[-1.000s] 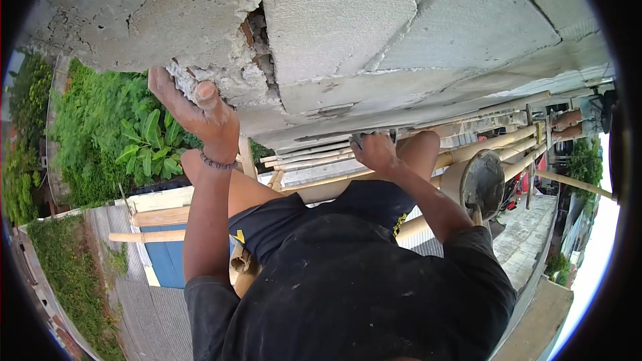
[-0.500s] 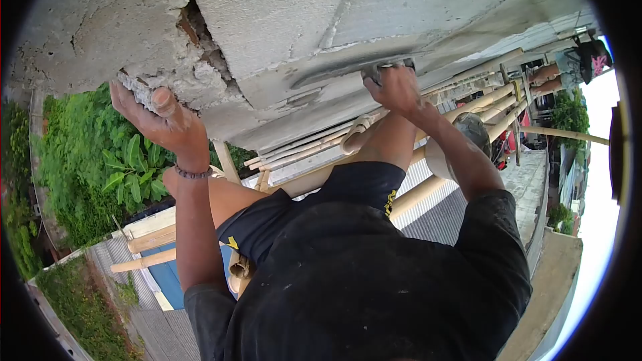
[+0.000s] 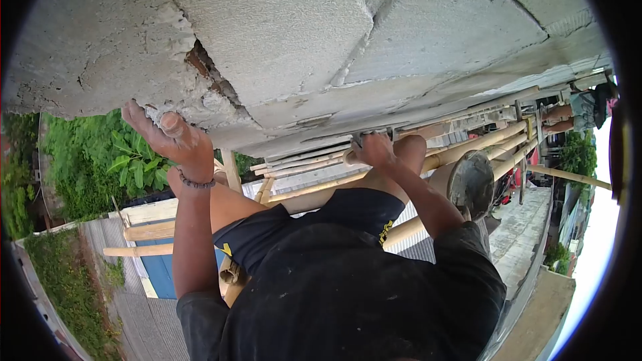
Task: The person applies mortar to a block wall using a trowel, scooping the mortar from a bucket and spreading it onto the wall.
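My left hand (image 3: 170, 135) is spread against the broken lower left edge of the grey block wall (image 3: 281, 33), thumb and fingers apart, holding nothing. A dark bracelet circles that wrist. My right hand (image 3: 374, 150) is wrapped round the handle of a trowel (image 3: 361, 138), held low against the wall face. Most of the trowel's blade is seen edge-on. Above and between my hands, a jagged crack (image 3: 215, 75) in the wall shows reddish material inside. A round container (image 3: 470, 184) with grey residue stands beside my right forearm.
Bamboo poles (image 3: 501, 154) run below and to the right of the wall. Another person (image 3: 582, 112) is at the far right. Green plants (image 3: 87, 167) and a corrugated roof (image 3: 124, 294) lie far below on the left. My knees are bent between the poles.
My right hand and the trowel have moved down the wall and slightly left. My left hand stays at the wall edge. The view has shifted, showing more of the round container.
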The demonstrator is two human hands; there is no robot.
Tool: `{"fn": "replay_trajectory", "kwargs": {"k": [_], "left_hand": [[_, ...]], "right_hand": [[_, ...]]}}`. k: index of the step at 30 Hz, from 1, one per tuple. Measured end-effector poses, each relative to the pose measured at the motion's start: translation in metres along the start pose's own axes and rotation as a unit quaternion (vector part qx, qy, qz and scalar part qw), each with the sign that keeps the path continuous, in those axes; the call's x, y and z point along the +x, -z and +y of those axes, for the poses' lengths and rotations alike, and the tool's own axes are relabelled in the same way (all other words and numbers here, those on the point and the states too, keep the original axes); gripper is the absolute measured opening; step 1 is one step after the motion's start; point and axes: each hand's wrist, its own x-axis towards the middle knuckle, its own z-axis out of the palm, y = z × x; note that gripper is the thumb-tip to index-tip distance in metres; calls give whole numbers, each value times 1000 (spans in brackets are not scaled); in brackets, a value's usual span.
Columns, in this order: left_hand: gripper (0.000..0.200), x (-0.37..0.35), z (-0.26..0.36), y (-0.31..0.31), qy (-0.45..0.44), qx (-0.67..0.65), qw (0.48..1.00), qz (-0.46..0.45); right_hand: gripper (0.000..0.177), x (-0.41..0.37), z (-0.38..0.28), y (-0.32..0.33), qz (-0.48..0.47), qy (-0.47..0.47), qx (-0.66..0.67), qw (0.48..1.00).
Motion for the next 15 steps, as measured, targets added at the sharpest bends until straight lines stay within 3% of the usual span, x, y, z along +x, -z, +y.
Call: {"fn": "replay_trajectory", "kwargs": {"k": [2,6,8,10,12,14,15], "left_hand": [[72,-5,-22,-1,-125,73,989,15],[72,1,1,1,-53,57,997,14],[70,0,1,1,-6,25,1000,11],[71,8,2,3,-18,-5,1000,-4],[56,12,3,1,-78,-5,997,8],[53,16,9,1,-75,-15,997,0],[49,17,12,2,-70,-6,998,4]], "right_hand": [[40,43,23,-54,-8,52,-4,999],[38,62,34,-47,29,37,-10,999],[35,40,39,-8,82,-16,-13,996],[33,12,42,57,142,-17,-34,989],[31,-17,51,133,219,-5,-60,974],[30,-45,59,205,308,-1,-52,950],[29,-59,69,239,355,45,-52,932]]}}
